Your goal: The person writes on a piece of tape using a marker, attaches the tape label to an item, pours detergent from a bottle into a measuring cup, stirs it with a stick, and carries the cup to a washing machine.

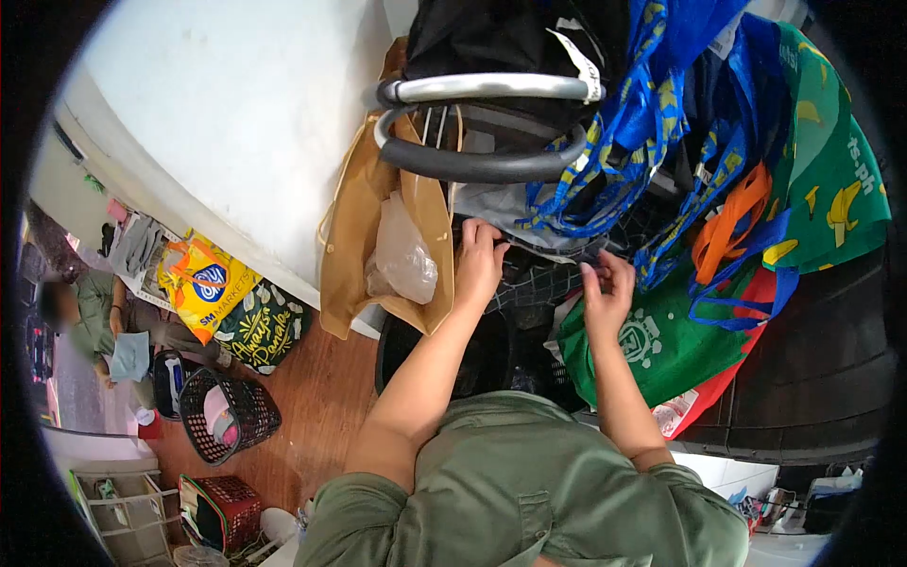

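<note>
From here, the 2 hands are apart: the left hand (480, 260) and right hand (609, 295) at opposite sides of the dark grid-patterned fabric (540, 289), below the blue straps (578, 219). Whether either is clamped on it, I can't tell. It looks light, floppy and maybe slick, hardly fragile; I'd pinch its upper edge at 2 spots, or it could sag and snag.

Black handle (482, 168) and blue straps (654, 142) block the way ahead — wood floor (312, 406) open beside the black basket (248, 422)
</note>
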`<action>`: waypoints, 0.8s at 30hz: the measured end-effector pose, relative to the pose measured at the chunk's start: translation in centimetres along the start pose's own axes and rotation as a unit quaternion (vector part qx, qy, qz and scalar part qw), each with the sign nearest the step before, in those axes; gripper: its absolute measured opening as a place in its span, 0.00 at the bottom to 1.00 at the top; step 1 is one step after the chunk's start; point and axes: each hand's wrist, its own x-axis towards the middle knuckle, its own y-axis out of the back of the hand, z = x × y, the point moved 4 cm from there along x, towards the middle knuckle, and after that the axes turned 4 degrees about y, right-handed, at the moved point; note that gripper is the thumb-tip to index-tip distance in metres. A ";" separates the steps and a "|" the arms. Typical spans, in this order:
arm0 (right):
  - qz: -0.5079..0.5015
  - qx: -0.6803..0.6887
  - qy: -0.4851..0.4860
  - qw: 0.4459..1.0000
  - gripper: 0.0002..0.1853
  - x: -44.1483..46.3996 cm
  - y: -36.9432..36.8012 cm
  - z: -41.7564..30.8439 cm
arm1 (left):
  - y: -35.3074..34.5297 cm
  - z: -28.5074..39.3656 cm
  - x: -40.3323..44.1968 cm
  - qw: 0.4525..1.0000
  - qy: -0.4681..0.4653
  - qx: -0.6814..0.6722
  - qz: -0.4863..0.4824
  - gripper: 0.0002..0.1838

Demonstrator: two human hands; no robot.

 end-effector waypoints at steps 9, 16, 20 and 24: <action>-0.390 -0.373 0.305 0.785 0.22 6.2 -4.8 -7.5 | -0.4 5.3 0.9 0.964 -0.204 0.150 -0.086 0.10; -0.576 -0.390 0.173 0.697 0.14 11.6 -5.5 -5.3 | -0.8 2.8 5.6 0.954 -0.118 0.098 -0.258 0.08; -0.593 -0.388 0.147 0.689 0.12 13.6 -5.2 -5.7 | -0.6 2.4 6.7 0.957 -0.120 0.095 -0.248 0.10; -0.585 -0.380 0.177 0.694 0.11 13.3 -4.4 -4.1 | -1.7 0.6 6.8 0.955 -0.131 0.090 -0.249 0.09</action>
